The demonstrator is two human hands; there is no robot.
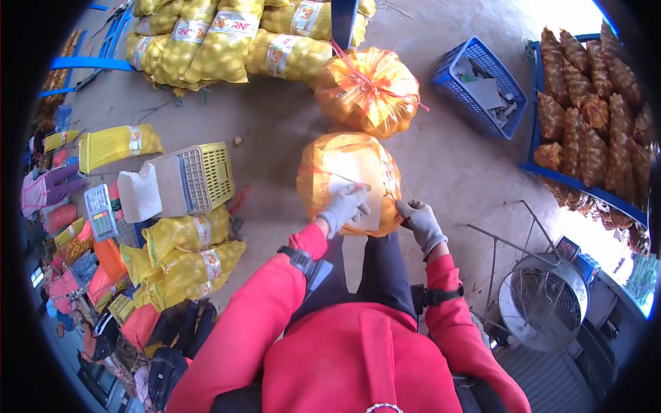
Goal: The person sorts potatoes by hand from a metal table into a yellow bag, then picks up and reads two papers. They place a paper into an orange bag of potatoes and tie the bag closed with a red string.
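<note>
An orange translucent bag [313, 168] stands upright right in front of my legs, with a pale flat sheet [368, 175] at its top. My left hand [345, 208], in a grey glove, lies over the near left part of the sheet with its fingers bent; what it holds, if anything, is hidden. At the bag's right edge my right hand [421, 224], also gloved, pinches the orange film between thumb and fingers. Just beyond stands a second, full orange bag [368, 93], tied at the top with red string.
Yellow net sacks [220, 41] are piled at the back. A blue crate [478, 86] and a rack of brown sacks [585, 113] stand right, a round metal fan [544, 303] nearer. Left are a yellow crate [217, 175], yellow sacks [186, 258] and several people.
</note>
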